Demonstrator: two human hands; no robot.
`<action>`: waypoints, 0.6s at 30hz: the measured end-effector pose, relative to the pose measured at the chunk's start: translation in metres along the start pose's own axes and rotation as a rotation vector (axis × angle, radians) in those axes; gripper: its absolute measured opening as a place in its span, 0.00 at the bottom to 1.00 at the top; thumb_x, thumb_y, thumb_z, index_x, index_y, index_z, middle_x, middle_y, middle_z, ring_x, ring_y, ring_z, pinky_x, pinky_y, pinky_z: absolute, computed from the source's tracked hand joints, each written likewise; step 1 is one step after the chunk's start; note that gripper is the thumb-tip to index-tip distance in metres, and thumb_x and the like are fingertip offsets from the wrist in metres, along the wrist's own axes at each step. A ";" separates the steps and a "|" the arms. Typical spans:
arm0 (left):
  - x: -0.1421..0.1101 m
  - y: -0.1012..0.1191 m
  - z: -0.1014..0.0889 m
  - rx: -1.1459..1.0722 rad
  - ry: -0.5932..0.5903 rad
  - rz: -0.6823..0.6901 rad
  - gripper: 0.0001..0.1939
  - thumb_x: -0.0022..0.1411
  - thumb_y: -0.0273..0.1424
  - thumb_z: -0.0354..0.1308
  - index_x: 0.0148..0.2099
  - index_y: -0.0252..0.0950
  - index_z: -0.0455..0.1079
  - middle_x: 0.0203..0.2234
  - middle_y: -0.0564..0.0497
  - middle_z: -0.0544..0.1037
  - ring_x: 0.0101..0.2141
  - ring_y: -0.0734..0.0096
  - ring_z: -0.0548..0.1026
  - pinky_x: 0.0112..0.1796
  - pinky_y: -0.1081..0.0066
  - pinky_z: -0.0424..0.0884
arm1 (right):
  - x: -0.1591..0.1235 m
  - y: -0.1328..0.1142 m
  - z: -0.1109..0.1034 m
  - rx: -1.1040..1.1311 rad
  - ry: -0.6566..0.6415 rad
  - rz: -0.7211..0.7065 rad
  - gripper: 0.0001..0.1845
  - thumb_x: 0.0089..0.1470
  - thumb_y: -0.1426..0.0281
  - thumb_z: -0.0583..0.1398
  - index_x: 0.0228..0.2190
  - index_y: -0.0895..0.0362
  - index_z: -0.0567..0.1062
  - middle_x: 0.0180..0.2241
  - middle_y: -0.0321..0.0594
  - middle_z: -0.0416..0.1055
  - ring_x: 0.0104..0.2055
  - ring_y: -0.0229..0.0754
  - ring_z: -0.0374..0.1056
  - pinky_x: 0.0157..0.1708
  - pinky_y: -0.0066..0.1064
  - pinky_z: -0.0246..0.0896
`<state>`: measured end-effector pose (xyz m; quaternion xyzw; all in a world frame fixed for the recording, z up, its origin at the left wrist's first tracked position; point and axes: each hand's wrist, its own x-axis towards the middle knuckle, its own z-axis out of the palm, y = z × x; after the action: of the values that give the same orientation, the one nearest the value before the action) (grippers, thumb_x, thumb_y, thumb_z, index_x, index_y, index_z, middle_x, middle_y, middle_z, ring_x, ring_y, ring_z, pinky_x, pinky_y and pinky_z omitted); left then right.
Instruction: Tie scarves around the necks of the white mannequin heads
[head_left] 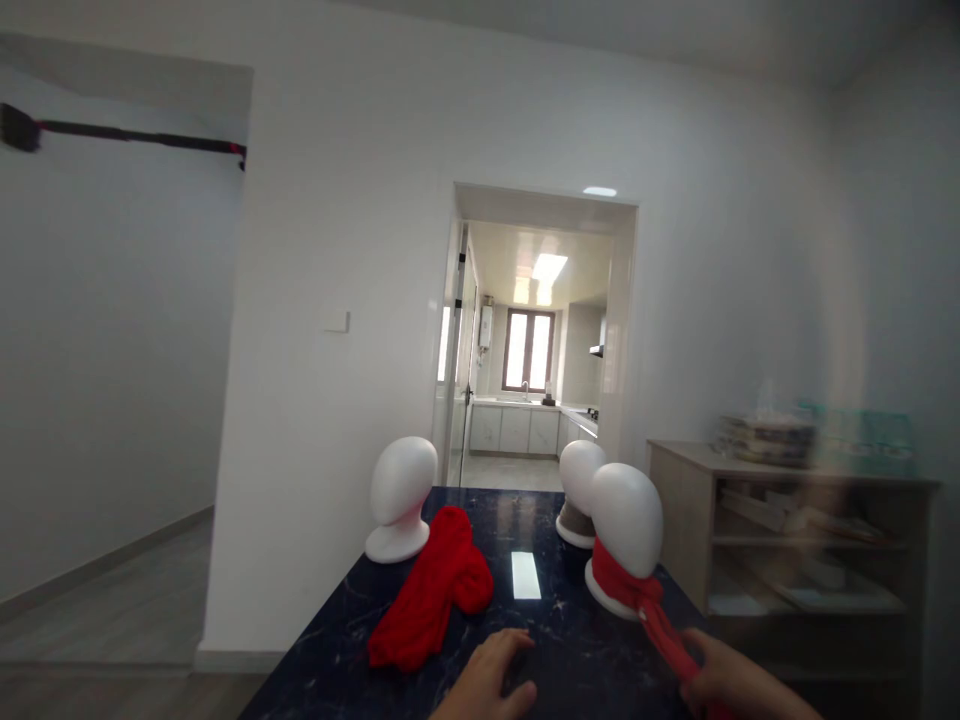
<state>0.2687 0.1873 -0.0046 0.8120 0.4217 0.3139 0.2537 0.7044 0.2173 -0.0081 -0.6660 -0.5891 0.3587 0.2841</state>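
Dark marble table (555, 640): nearest mannequin head (626, 520) already wears red scarf (637, 595), right hand (724, 680) closed on its tail; second red scarf (431, 595) left of it unused; left hand (487, 685) flat, holding nothing

A bare white mannequin head (403, 490) stands beside a loose red scarf (431, 590); a wooden shelf unit (787, 530) stands rightward.

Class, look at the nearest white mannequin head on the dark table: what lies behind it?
Behind the nearest mannequin head, which wears a red scarf, stands a second white mannequin head. Its right side and part of its base are covered, so anything there is hidden.
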 end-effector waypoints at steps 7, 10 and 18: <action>-0.008 0.009 -0.004 -0.068 0.027 -0.018 0.27 0.58 0.31 0.63 0.60 0.42 0.71 0.63 0.45 0.73 0.64 0.57 0.69 0.66 0.59 0.62 | 0.001 -0.033 -0.065 -0.620 0.344 -0.110 0.28 0.39 0.78 0.64 0.46 0.56 0.79 0.39 0.48 0.81 0.45 0.58 0.77 0.43 0.43 0.70; -0.008 0.012 -0.005 -0.073 0.036 -0.018 0.28 0.54 0.28 0.63 0.59 0.41 0.72 0.63 0.45 0.73 0.64 0.57 0.69 0.66 0.60 0.62 | -0.001 -0.043 -0.042 -0.926 0.815 -0.239 0.26 0.53 0.76 0.58 0.53 0.56 0.77 0.55 0.60 0.74 0.61 0.70 0.66 0.57 0.64 0.57; -0.014 -0.003 -0.053 0.596 0.307 -0.431 0.29 0.62 0.29 0.57 0.65 0.36 0.67 0.65 0.37 0.70 0.65 0.46 0.66 0.64 0.48 0.59 | -0.032 -0.041 0.130 -0.768 0.702 -0.556 0.19 0.48 0.76 0.60 0.42 0.51 0.80 0.44 0.50 0.78 0.45 0.57 0.73 0.41 0.42 0.65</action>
<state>0.2227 0.1845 0.0250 0.6867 0.6879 0.2351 0.0010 0.5733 0.1858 -0.0458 -0.6205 -0.7000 -0.2103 0.2842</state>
